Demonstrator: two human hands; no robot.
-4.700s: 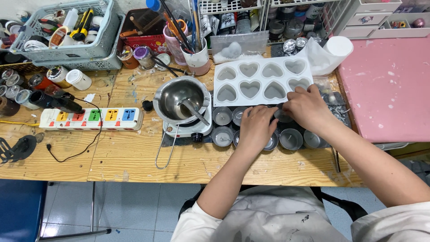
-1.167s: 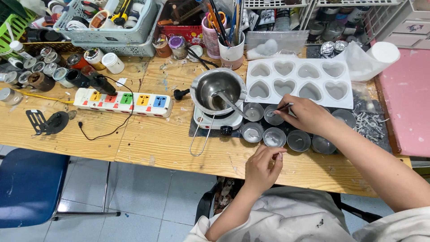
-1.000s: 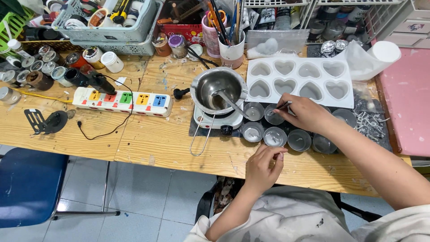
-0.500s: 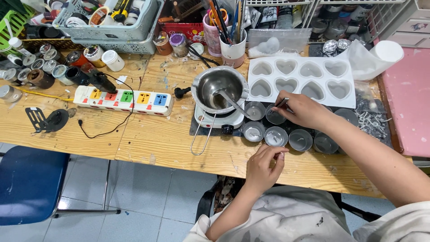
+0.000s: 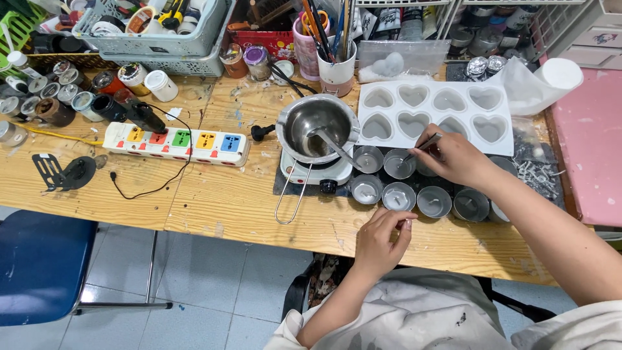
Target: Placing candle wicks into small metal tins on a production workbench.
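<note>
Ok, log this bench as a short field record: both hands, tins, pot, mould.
right hand: holds a thin metal tool, tip over a small round tin
left hand: curled at the table edge, fingertips pinched, contents unclear
tins: two rows on a dark mat
pot: metal, on a small white hotplate
mould: white, heart-shaped cavities, behind the tins

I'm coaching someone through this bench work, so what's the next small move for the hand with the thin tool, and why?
Probably a slight lowering of the thin metal tool into the small round tin below it. The right hand holds the tool angled down with its tip at that tin's rim, while the left hand rests curled at the table edge, apart from the tins.
</note>
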